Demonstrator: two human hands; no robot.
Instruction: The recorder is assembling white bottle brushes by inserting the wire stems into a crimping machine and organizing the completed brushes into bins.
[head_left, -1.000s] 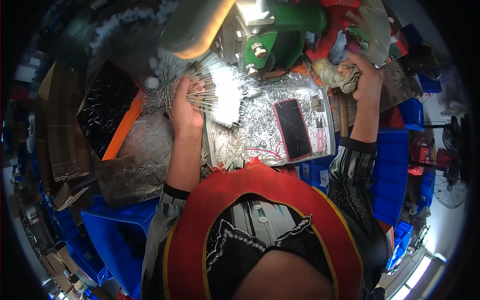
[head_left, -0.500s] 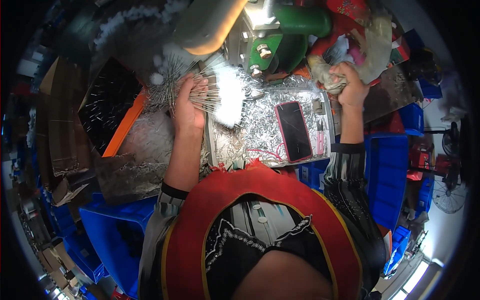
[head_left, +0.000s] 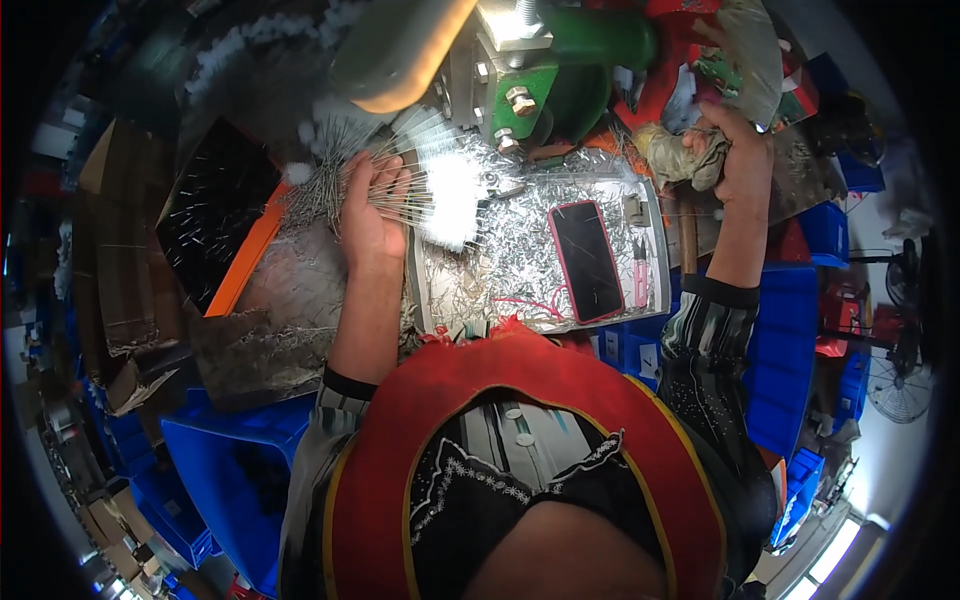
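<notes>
My left hand is closed round a fanned bundle of thin wire brushes. Their white bristle ends glare under the lamp at the right, and the bare wires spread out to the left. At the right, my right hand has its fingers curled over a beige cloth-wrapped handle beside the machine. Part of that grip is hidden by the wrapping. Between my hands stands a green machine with metal bolts, above a shallow tray strewn with short silvery wire bits.
In the tray lie a red-edged phone and a pink-handled tool. A black box with an orange edge holds wire pieces at the left. Blue bins flank me, and a wooden stick lies right of the tray.
My right hand has swung to the right with the wrapped handle, uncovering the wooden stick. My left hand and its bundle of brushes have shifted slightly left.
</notes>
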